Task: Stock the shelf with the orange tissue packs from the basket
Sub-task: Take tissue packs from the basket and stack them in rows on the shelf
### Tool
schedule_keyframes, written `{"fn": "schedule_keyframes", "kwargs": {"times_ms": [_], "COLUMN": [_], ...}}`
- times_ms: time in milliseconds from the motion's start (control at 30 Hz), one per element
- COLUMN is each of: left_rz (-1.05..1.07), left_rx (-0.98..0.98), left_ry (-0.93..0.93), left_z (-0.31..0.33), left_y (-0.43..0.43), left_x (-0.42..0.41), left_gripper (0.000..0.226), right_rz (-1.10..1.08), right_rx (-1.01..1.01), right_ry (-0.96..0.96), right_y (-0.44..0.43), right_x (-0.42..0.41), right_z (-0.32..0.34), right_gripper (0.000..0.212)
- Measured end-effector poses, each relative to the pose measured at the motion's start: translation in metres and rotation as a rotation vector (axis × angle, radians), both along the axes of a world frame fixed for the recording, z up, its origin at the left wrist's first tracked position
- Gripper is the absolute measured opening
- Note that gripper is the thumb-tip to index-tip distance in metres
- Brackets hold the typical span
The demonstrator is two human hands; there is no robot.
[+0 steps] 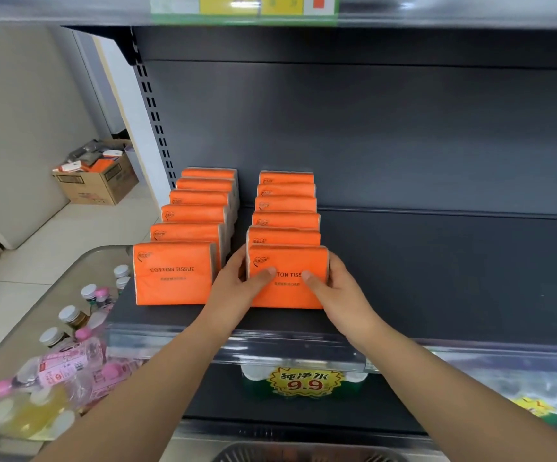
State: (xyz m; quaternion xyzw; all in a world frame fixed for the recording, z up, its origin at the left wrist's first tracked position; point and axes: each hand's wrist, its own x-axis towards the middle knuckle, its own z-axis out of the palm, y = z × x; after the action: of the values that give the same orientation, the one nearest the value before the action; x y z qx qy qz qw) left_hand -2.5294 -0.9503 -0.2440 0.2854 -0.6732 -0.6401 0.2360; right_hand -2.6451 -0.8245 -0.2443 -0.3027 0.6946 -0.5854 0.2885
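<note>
Both hands grip one orange tissue pack [287,295] standing upright at the front of the right row [285,208] on a dark shelf [437,278]. The left hand [233,281] wraps the pack's left side and the right hand [334,288] its right side. Both thumbs press the printed face, fingers curled round the edges. The pack is a soft, glossy, plastic-wrapped rectangle touching the one behind. A left row [197,215] of six stands just beside, with a narrow gap between rows. Rightward the matte shelf lies open. A clear strip edges its front. A basket [307,453] rim shows below.
</note>
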Motion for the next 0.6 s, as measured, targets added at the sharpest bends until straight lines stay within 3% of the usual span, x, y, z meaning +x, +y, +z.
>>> {"fn": "schedule_keyframes", "kwargs": {"times_ms": [300,600], "left_rz": [-0.024,0.007], "left_rx": [-0.065,-0.042], "left_ry": [-0.047,-0.062], "left_z": [0.0007,0.0033], "left_y": [-0.0006,-0.0005], "left_x": [-0.0001,-0.0003], "left_gripper": [0.055,0.057], "right_rz": [0.032,-0.011], "right_rx": [0.023,0.099], "right_ry": [0.064,0.061], "right_y": [-0.0031,-0.0008], "right_x": [0.0046,0.004], "right_z": [0.0006,0.003], "right_gripper": [0.048,0.064]}}
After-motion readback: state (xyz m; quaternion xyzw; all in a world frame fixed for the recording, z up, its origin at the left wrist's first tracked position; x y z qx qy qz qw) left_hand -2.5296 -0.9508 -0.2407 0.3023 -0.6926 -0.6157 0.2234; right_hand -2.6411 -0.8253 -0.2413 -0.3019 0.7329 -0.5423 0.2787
